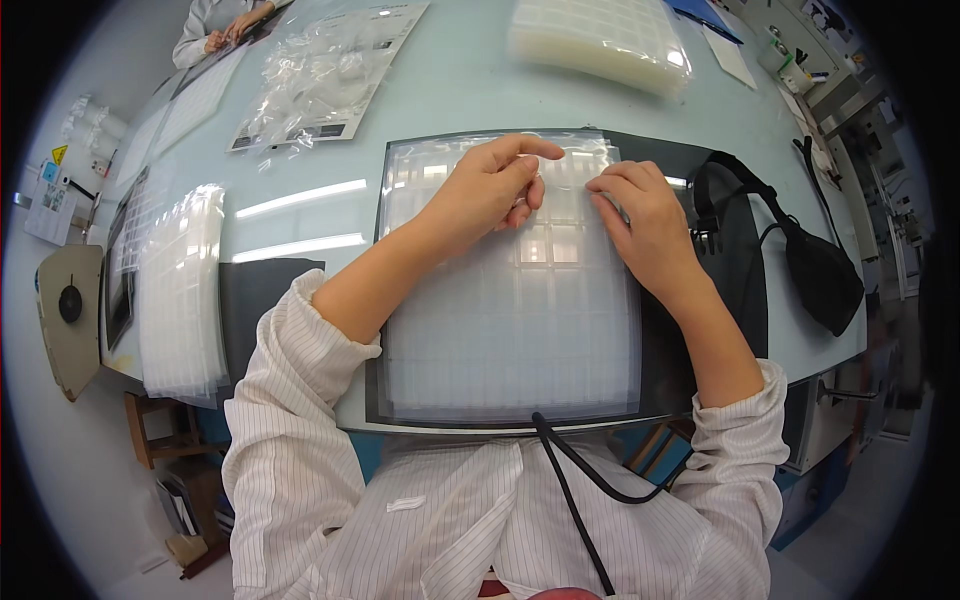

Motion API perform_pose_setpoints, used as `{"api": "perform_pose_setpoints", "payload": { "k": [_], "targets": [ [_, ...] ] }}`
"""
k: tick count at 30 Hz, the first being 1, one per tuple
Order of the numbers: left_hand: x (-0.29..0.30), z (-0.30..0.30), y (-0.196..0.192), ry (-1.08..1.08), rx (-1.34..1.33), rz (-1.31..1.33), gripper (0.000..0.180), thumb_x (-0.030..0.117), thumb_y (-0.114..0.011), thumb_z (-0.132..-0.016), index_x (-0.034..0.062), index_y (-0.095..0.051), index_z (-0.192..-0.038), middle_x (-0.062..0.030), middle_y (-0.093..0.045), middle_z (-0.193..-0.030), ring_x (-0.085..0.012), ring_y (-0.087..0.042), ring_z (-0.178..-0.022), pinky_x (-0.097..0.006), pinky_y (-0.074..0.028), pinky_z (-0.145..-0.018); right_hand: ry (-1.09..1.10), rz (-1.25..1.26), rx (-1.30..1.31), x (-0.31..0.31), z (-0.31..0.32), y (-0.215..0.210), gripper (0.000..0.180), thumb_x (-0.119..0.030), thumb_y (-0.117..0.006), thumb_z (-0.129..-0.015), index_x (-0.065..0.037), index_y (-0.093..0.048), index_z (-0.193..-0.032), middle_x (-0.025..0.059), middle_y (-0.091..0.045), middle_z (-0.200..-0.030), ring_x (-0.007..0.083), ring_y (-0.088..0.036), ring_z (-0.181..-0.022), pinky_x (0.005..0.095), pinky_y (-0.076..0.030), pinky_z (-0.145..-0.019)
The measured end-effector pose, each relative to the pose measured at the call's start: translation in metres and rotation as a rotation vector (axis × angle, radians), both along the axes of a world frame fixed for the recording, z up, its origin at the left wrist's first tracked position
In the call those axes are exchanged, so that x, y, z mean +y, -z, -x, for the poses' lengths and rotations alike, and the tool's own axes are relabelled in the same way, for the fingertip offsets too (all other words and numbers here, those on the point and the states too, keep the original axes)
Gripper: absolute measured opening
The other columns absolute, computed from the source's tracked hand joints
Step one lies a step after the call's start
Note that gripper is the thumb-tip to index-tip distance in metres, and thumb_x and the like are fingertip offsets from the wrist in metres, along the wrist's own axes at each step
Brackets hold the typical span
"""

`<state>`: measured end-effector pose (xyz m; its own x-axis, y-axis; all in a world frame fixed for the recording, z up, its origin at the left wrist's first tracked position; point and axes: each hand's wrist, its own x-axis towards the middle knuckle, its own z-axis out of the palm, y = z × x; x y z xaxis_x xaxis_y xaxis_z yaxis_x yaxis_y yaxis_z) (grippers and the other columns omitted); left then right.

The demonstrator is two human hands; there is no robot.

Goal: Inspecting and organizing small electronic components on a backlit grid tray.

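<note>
In front of me lies a neat stack of clear plastic sheets (480, 340) marked with a grid of small pockets, on a dark mat (668, 360). My left hand (492, 188) is over the upper middle of the stack. Its index finger points right and the other fingers are loosely curled, apart, with nothing visible between them. At the stack's upper right edge, my right hand (645, 215) has its thumb and fingertips drawn together. Whatever may be between those fingertips is too clear or small to make out.
Another stack of clear sheets (180, 300) stands at left, and a thicker one (600, 45) at the far side. Crumpled clear film (320, 85) lies on a printed sheet. A black pouch with straps (820, 275) rests at right. Far left, another person's hands (238, 30) are at the table.
</note>
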<state>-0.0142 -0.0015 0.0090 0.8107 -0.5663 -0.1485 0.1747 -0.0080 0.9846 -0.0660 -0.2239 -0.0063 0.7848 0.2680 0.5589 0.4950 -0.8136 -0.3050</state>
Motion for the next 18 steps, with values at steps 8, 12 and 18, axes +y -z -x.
{"api": "perform_pose_setpoints", "payload": {
  "k": [8,12,18],
  "targets": [
    [-0.002,-0.004,0.007,-0.010,-0.014,0.062,0.020,0.027,-0.055,-0.105,0.0076,-0.062,-0.106,0.0000,-0.061,-0.084,-0.0060,-0.053,-0.061,-0.021,-0.038,-0.052,-0.012,0.051,-0.001,-0.003,-0.001,0.001,0.013,-0.001,-0.071,-0.085,-0.002,-0.066,-0.096,0.0084,-0.065,-0.098,0.0279,-0.060,-0.095,0.0382,-0.050,-0.081],
    [-0.003,-0.004,0.003,-0.020,-0.031,-0.027,0.033,0.039,-0.070,-0.098,0.0083,-0.062,-0.106,0.0004,-0.061,-0.085,-0.0065,-0.052,-0.063,-0.021,-0.039,-0.055,-0.009,0.130,-0.008,0.001,0.002,-0.014,0.013,-0.003,-0.071,-0.087,-0.002,-0.065,-0.098,0.0088,-0.065,-0.098,0.0276,-0.060,-0.095,0.0383,-0.049,-0.078],
    [-0.007,0.009,-0.002,0.012,-0.121,-0.007,0.038,0.044,-0.070,-0.097,0.0065,-0.063,-0.101,-0.0009,-0.060,-0.084,-0.0074,-0.052,-0.065,-0.024,-0.042,-0.059,-0.039,-0.288,0.151,0.004,0.006,-0.015,0.014,-0.007,-0.069,-0.091,-0.002,-0.067,-0.104,0.0087,-0.067,-0.097,0.0271,-0.063,-0.091,0.0379,-0.049,-0.075]
  ]
}}
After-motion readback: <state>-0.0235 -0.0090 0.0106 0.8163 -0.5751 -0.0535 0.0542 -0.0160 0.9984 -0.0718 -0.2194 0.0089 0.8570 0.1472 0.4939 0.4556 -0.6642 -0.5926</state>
